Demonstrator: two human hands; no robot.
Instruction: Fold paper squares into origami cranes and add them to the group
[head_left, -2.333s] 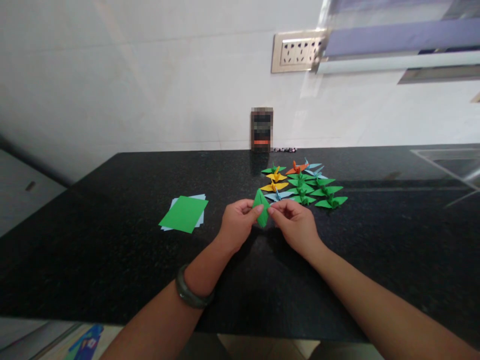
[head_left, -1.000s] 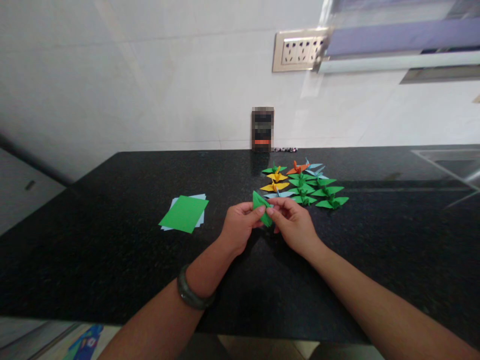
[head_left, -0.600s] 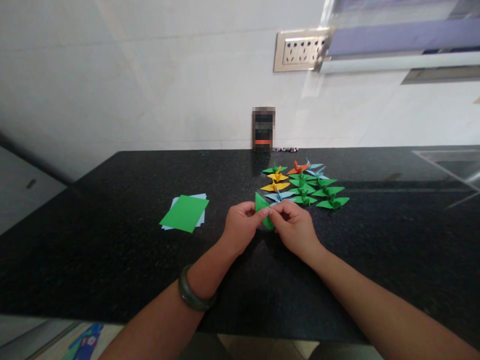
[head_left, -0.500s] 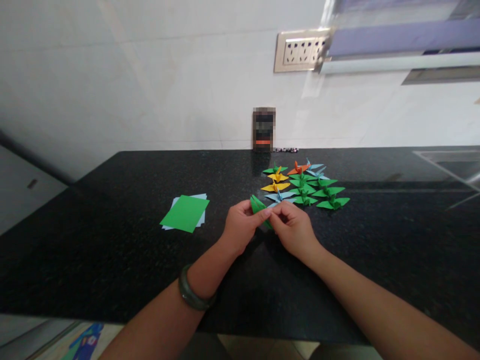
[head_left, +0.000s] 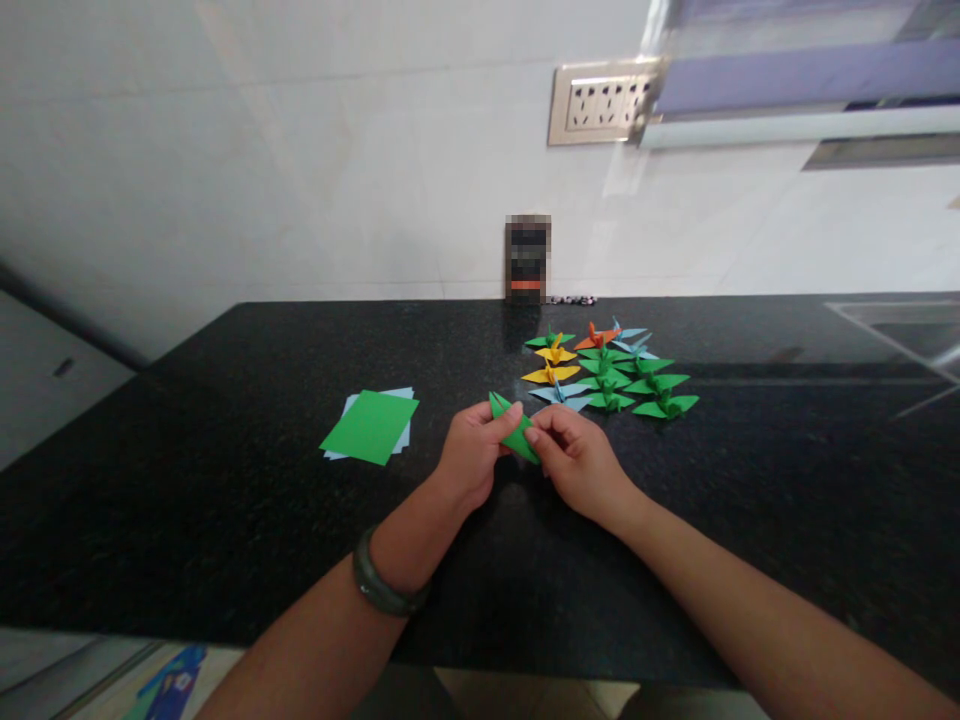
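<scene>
A folded piece of green origami paper (head_left: 516, 436), narrow and pointed, is held between both hands above the counter. My left hand (head_left: 474, 448) pinches its left side, thumb on top and fingers beneath. At its right edge, the thumb and fingertips of my right hand (head_left: 581, 455) are closed on the paper. Just beyond the hands stand rows of folded paper cranes (head_left: 606, 380) in green, yellow, blue and orange; the closest is a light blue crane (head_left: 559, 394). The undersides of the folded paper are hidden by my fingers.
To the left lies a stack of square paper sheets (head_left: 369, 428), green on top and pale blue below. A pixelated phone-like object (head_left: 528, 260) leans on the wall, a beaded strap (head_left: 574, 300) beside it. The dark speckled counter (head_left: 225, 500) ends at a front edge near me.
The folded green paper has turned so that more of its flat face shows. My left hand has shifted slightly left, and the fingertips, which were together, are now apart.
</scene>
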